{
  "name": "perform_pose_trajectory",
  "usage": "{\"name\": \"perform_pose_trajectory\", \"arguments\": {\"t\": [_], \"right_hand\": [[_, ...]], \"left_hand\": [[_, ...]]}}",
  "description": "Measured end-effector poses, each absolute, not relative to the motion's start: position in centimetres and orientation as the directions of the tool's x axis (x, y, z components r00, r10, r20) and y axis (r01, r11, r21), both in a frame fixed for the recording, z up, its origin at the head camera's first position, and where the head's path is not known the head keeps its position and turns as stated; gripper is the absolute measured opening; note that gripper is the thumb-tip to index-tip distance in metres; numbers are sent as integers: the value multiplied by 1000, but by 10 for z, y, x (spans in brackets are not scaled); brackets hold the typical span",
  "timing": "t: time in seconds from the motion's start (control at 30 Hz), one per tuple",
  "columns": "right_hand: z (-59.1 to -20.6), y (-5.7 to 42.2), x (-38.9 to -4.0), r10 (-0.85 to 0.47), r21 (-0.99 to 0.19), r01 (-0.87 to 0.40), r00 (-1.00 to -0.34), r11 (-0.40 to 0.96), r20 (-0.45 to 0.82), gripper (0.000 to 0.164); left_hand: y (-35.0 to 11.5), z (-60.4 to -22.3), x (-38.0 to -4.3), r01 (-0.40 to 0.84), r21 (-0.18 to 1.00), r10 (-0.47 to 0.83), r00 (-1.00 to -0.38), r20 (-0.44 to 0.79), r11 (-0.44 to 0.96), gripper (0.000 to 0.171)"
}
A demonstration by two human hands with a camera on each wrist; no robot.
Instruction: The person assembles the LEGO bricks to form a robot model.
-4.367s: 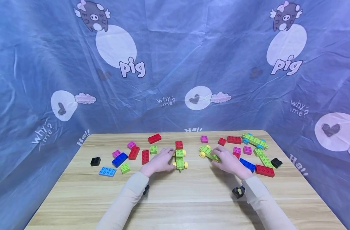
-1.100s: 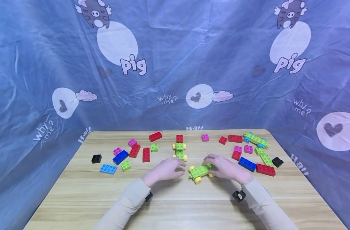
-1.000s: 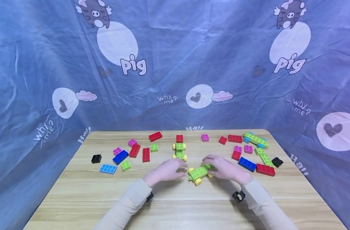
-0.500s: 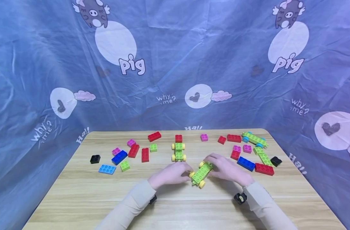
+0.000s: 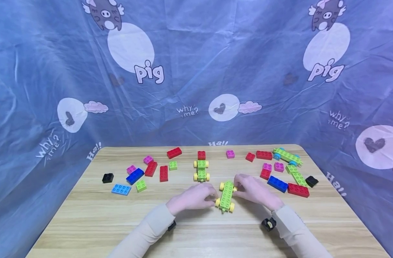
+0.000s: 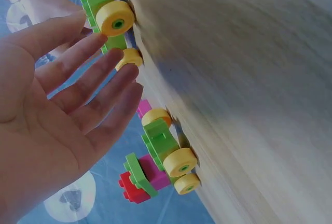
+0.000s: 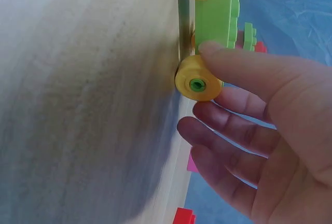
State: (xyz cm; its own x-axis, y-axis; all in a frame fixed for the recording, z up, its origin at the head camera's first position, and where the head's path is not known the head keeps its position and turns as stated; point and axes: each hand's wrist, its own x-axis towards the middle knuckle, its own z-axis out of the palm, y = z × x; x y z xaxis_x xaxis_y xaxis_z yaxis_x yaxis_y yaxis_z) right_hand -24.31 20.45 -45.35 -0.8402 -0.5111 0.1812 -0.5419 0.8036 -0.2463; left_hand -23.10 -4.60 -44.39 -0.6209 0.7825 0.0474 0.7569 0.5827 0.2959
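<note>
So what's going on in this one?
A green car sits on the table between someone's two hands. The right hand grips it by a far wheel; the left hand is at a near wheel, contact hard to tell. A second car stands just beyond, and loose bricks lie to either side.
</note>
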Motion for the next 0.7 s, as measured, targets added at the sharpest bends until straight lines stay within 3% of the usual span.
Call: {"name": "perform_pose_trajectory", "arguments": {"t": [0.17, 0.5, 0.7], "right_hand": [[-453, 201, -243, -531, -252, -557, -830, 791, 170, 20], [-453, 191, -243, -567, -267, -588, -809, 764, 158, 19], [-454, 184, -244, -586, -265, -608, -793, 748, 165, 20]], "left_hand": [[-48, -446, -231, 748, 297, 765, -639, 80, 593, 32], [-52, -449, -231, 715, 237, 721, -689, 76, 658, 77], [-53, -449, -230, 722, 219, 726, -683, 74, 657, 85]]}}
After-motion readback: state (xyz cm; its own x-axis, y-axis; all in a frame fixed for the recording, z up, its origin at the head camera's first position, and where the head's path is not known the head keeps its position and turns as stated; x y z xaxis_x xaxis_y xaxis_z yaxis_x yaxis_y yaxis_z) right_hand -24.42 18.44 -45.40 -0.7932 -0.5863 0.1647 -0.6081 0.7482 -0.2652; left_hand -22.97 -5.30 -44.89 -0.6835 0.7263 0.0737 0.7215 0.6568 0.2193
